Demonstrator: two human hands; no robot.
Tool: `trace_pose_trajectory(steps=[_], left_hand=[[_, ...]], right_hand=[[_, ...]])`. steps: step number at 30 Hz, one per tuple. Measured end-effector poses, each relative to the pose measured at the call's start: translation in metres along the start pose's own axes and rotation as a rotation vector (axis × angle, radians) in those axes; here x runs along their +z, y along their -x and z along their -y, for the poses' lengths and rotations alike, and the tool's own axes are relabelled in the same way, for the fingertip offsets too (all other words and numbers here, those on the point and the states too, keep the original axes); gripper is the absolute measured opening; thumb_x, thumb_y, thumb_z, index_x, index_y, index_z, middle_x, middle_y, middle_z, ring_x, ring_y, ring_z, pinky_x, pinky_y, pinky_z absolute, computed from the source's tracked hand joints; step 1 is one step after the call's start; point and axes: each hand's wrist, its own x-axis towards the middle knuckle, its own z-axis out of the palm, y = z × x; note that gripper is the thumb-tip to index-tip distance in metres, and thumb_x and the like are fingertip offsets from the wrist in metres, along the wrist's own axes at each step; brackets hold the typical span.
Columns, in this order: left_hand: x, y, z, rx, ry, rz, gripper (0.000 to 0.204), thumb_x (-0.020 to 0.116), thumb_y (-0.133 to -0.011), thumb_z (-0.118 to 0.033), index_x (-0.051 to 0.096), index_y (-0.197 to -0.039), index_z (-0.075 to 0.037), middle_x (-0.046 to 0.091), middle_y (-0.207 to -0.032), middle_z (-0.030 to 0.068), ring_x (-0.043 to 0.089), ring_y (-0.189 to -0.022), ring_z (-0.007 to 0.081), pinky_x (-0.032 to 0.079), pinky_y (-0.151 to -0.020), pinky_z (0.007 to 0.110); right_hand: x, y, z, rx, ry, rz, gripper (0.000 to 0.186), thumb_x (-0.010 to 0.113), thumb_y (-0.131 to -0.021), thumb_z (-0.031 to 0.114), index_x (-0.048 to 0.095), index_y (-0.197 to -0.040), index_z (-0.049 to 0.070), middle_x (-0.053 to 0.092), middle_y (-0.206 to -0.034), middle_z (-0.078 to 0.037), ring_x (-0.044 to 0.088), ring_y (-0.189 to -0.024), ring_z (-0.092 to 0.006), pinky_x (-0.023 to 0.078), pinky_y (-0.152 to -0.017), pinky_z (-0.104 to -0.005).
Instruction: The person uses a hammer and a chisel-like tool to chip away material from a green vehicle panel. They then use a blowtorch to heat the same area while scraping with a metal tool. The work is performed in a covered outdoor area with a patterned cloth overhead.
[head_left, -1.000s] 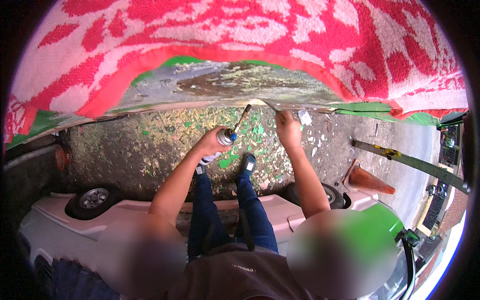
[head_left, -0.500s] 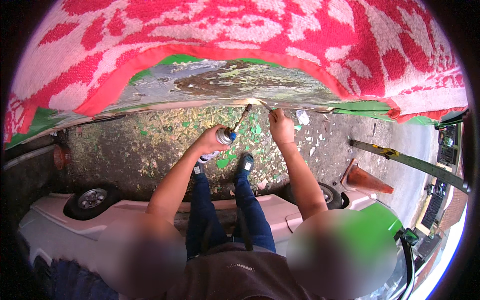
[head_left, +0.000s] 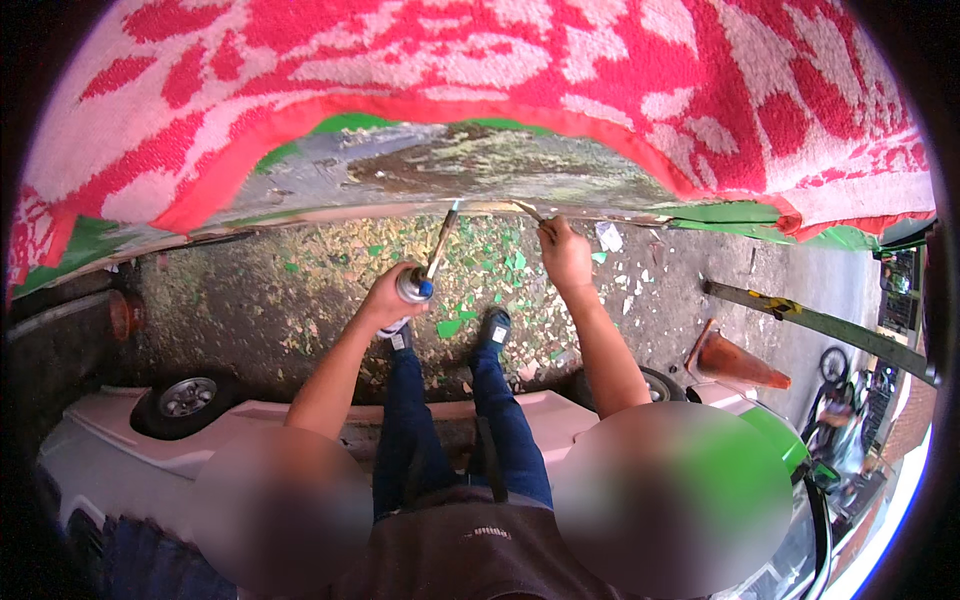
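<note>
My left hand (head_left: 383, 302) is wrapped round the canister of a gas blowtorch (head_left: 441, 241). The torch's thin tube points up and away, and a small pale blue flame shows at its dark tip, close to the lower edge of a vehicle panel (head_left: 330, 170). The panel is partly stripped, with grey, brown and yellowish patches and green paint at its borders. In my right hand (head_left: 567, 256) is a thin-bladed scraper (head_left: 528, 211); its blade reaches to the panel's lower edge, right of the flame. Whether the blade touches the panel, I cannot tell.
A red and white patterned cloth (head_left: 480, 60) hangs over the panel. Green and pale paint flakes (head_left: 450, 327) litter the ground. Behind me stands a pinkish-white and green vehicle (head_left: 250, 420). To the right are an orange cone (head_left: 742, 362), a long bar (head_left: 830, 325) and a motorcycle (head_left: 838, 415).
My left hand has moved left with the blowtorch, taking its tip away from the scraper. My right hand stays nearly in place. A motorcycle has come into view at the far right.
</note>
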Motion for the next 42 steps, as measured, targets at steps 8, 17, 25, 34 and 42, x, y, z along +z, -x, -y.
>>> trace_pose_trajectory(steps=[8, 17, 25, 34, 42], left_hand=[[-0.021, 0.022, 0.014, 0.041, 0.075, -0.135, 0.073, 0.087, -0.063, -0.012, 0.052, -0.126, -0.003, 0.064, -0.113, 0.0074, 0.061, -0.105, 0.0172, 0.048, -0.094, 0.033], [-0.020, 0.013, 0.008, 0.084, 0.100, -0.060, 0.072, 0.085, -0.062, -0.004, 0.052, -0.126, -0.006, 0.064, -0.109, 0.0033, 0.061, -0.099, 0.0133, 0.049, -0.090, 0.030], [-0.020, 0.003, 0.001, 0.060, 0.032, -0.036, 0.075, 0.088, -0.063, -0.016, 0.052, -0.127, -0.003, 0.065, -0.111, 0.0106, 0.063, -0.101, 0.0193, 0.049, -0.091, 0.033], [-0.018, 0.011, 0.001, 0.034, -0.020, -0.013, 0.075, 0.087, -0.063, -0.010, 0.050, -0.128, -0.003, 0.065, -0.110, 0.0075, 0.062, -0.101, 0.0173, 0.048, -0.092, 0.032], [-0.025, 0.003, -0.004, 0.025, -0.043, -0.011, 0.074, 0.087, -0.063, -0.009, 0.051, -0.127, -0.003, 0.065, -0.109, 0.0066, 0.062, -0.101, 0.0157, 0.048, -0.092, 0.032]], right_hand=[[-0.002, 0.009, -0.011, -0.006, -0.012, -0.047, 0.013, 0.065, -0.088, 0.017, 0.060, -0.096, 0.008, 0.070, -0.082, -0.017, 0.067, -0.072, -0.0406, 0.053, -0.062, -0.0498], [-0.019, 0.000, 0.020, -0.155, -0.035, -0.030, 0.014, 0.065, -0.089, 0.020, 0.057, -0.091, 0.008, 0.066, -0.079, -0.021, 0.064, -0.068, -0.0429, 0.052, -0.059, -0.0512], [-0.009, 0.000, 0.027, -0.126, -0.032, -0.024, 0.011, 0.065, -0.088, 0.014, 0.057, -0.091, 0.007, 0.067, -0.079, -0.021, 0.065, -0.068, -0.0418, 0.052, -0.060, -0.0516], [0.022, 0.008, 0.019, -0.008, 0.087, 0.011, 0.013, 0.066, -0.088, 0.018, 0.059, -0.093, 0.008, 0.068, -0.082, -0.020, 0.065, -0.070, -0.0422, 0.052, -0.060, -0.0511], [0.021, 0.004, 0.031, -0.005, 0.027, -0.061, 0.013, 0.067, -0.088, 0.016, 0.059, -0.091, 0.006, 0.070, -0.083, -0.017, 0.067, -0.073, -0.0404, 0.054, -0.063, -0.0483]])
